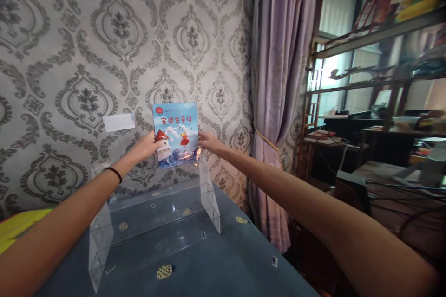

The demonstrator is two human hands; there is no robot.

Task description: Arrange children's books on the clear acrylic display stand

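A blue picture book (177, 132) with red Chinese lettering on its cover is upright near the wall, facing me. My left hand (148, 145) grips its left edge, and my right hand (210, 142) closes on its right edge. Below and around it stands a clear acrylic tiered rack (209, 190), with transparent side panels and several see-through shelves. The book is at the rack's upper back; whether its lower edge touches a shelf I cannot tell. A dark band circles my left wrist.
The rack stands on a dark blue-green cloth (240, 260) with pineapple prints. A white paper label (119, 122) is at the left, before the patterned wall. At right hang a tied purple curtain (275, 79) and a cluttered shelf unit (365, 83). Something yellow-green (26, 222) lies at far left.
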